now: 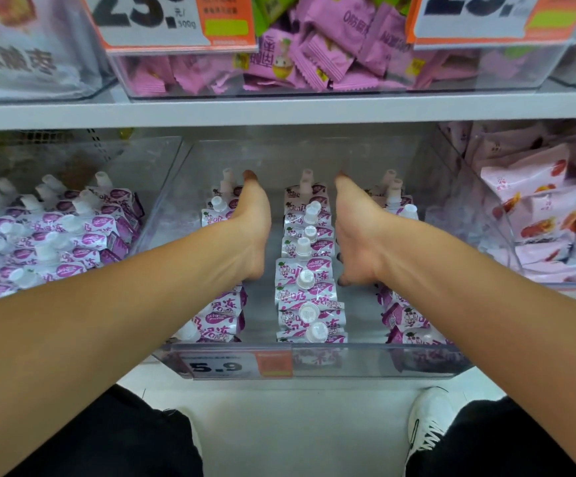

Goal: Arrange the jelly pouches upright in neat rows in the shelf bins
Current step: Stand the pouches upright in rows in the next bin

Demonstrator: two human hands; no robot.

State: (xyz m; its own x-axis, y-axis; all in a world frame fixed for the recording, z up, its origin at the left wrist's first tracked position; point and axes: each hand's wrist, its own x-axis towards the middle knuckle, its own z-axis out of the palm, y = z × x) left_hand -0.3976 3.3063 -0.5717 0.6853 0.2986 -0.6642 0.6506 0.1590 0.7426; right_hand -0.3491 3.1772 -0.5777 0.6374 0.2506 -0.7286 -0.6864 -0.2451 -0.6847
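While both forearms reach deep into the clear middle bin (314, 363) on the lower shelf, the left hand (254, 225) and the right hand (355, 228) stand edge-up on either side of the middle row of jelly pouches (309, 270), palms turned toward each other. The fingers of both lie straight and together, pointing to the far wall of the bin; neither hand grips anything, and each looks to rest flat against a row, though the contact itself is hidden behind the hands.

The middle row runs near to far, its long axis in line with the fingers, white caps up, sitting between the two hands and about equally close to each. The left row (217, 318) lies just outside the left hand and leans a little at the near end; the right row (407, 325) lies just outside the right hand, its near pouches tilted.

My judgement is that the coming move is a sideways squeeze or sweep along that near-far axis, to true up the rows, and either hand is equally well placed for it.

The neighbouring left bin (162, 201) holds a looser heap of the same pouches (56, 242), mostly slumped, so work remains there.
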